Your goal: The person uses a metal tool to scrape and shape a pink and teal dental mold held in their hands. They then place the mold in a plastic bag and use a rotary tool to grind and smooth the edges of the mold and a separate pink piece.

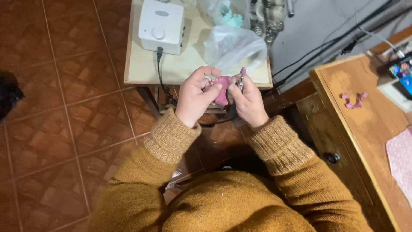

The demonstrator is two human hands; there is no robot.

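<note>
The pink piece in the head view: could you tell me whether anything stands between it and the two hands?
Nothing visible does. The left hand and right hand both already grip the pink piece directly; the right hand also holds a thin metal tool beside it.

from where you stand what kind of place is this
Likely a small home craft workshop: a white control box sits on a small table, both hands work a pink piece, and pink offcuts lie on a wooden bench.
</note>
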